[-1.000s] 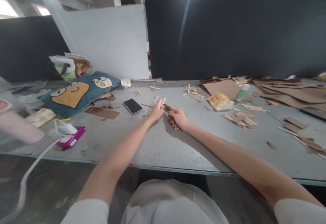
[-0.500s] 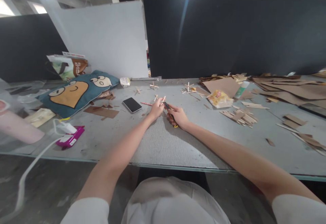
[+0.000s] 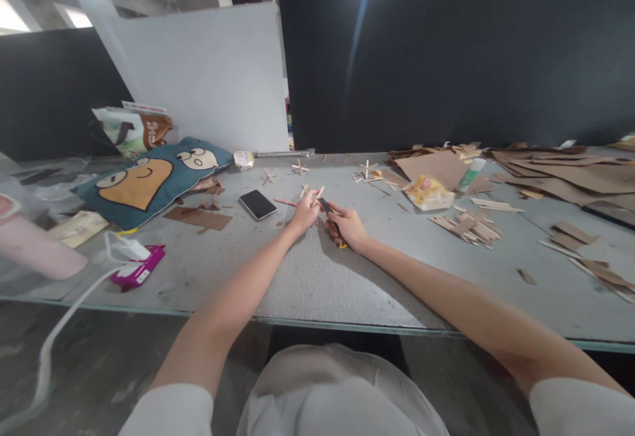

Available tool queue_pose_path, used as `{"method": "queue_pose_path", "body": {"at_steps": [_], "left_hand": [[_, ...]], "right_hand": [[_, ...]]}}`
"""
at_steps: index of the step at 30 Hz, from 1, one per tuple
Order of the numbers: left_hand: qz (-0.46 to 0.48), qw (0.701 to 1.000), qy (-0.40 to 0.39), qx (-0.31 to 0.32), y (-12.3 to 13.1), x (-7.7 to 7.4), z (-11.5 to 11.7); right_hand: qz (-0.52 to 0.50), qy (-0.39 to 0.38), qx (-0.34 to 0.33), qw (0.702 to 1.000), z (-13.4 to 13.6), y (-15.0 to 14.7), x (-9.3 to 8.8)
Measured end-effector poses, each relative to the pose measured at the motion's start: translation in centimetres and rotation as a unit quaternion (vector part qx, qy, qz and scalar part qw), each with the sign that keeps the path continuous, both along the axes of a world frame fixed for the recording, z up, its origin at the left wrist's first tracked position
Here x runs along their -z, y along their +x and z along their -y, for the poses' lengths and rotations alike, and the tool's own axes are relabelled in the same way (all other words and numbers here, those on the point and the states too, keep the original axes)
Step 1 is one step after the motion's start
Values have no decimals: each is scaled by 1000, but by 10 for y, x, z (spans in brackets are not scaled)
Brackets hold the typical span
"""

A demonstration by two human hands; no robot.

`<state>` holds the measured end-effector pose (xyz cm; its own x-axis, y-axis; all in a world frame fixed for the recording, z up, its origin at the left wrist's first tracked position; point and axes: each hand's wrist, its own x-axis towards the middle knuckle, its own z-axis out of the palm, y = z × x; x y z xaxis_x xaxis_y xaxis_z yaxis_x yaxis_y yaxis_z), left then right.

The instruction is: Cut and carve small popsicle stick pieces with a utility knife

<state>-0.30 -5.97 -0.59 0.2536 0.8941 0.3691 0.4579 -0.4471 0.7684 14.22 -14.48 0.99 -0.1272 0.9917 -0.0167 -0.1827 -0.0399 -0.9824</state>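
My left hand (image 3: 306, 212) is closed over the middle of the table, pinching a short pale wooden stick (image 3: 320, 192) that points up. Just to its right, my right hand (image 3: 346, 227) wraps round a hand tool (image 3: 325, 206) with a dark front end and a black-and-yellow handle; its exact kind is too small to tell. The tool's tip is close to the stick, and whether they touch is unclear. Beyond my left hand lie a thin red striped stick (image 3: 284, 202) and a small stick piece (image 3: 303, 190). Small star-shaped stick assemblies (image 3: 299, 167) stand farther back.
A phone (image 3: 256, 204) lies left of my hands. Farther left are a blue cushion (image 3: 143, 181), a magenta power strip (image 3: 139, 267) and a pink bottle (image 3: 40, 241). To the right are loose wooden sticks (image 3: 471, 227), a yellow packet (image 3: 427, 192), a glue stick (image 3: 470, 174) and cardboard sheets (image 3: 560, 174).
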Motion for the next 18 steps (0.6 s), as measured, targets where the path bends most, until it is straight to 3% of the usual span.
{"method": "queue_pose_path", "body": {"at_steps": [7, 18], "left_hand": [[24, 999, -38, 5, 1, -7, 5], [15, 999, -24, 20, 1, -9, 7]], "right_hand": [[-4, 5, 1, 1000, 0, 0, 1], [2, 5, 0, 1000, -1, 0, 3]]}}
